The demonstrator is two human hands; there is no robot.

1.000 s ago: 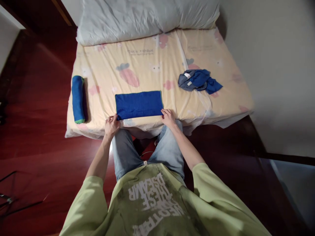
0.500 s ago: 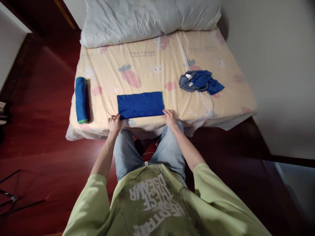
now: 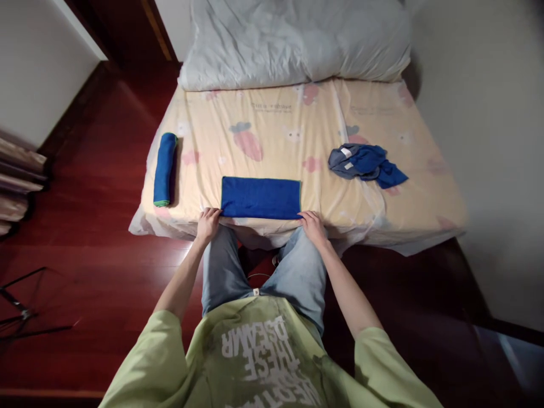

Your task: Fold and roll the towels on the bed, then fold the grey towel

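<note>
View turned, left hand (image 3: 208, 224) and right hand (image 3: 313, 225) pinch near corners of blue cloth (image 3: 260, 198), long axis crosswise.

Blue cloth (image 3: 260, 198) with green edging, a flat wide rectangle along the near edge of the bed (image 3: 280, 130)

Pale quilt (image 3: 293, 45) cut off at top, black stand (image 3: 26, 313) at left. Labels (image 3: 346, 152) on crumpled cloths (image 3: 369, 161) and the fingers' (image 3: 211, 212) hold on the flat blue cloth (image 3: 261, 198) are too small to make out.
</note>
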